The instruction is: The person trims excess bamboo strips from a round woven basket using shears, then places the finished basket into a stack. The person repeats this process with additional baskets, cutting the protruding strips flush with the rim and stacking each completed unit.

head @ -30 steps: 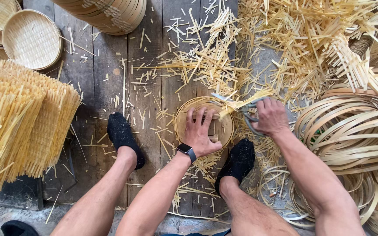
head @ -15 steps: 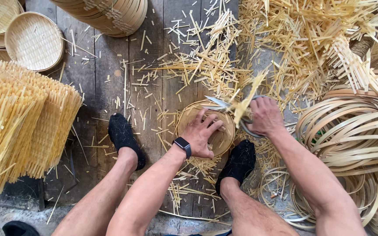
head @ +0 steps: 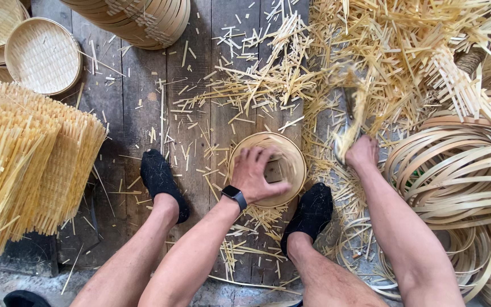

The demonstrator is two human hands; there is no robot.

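Note:
A small round woven bamboo basket (head: 291,156) lies on the wooden floor between my feet. My left hand (head: 255,172), with a black watch on the wrist, presses flat on it with fingers spread. My right hand (head: 362,152) is closed on a pair of scissors (head: 348,122) together with a bunch of bamboo strips, raised just right of the basket and blurred by motion. The blades point away from me over the litter of offcuts.
Bamboo offcuts (head: 382,51) cover the floor ahead. Coiled bamboo hoops (head: 461,170) lie at right. Woven mats with loose ends (head: 24,165) are piled at left. Finished round baskets (head: 42,54) sit at top left, and a stack of rims (head: 137,20) at top.
My right hand has swung the scissors and strips from beside the basket rim up and to the right. My left hand has turned on the basket, fingers shifting rightward.

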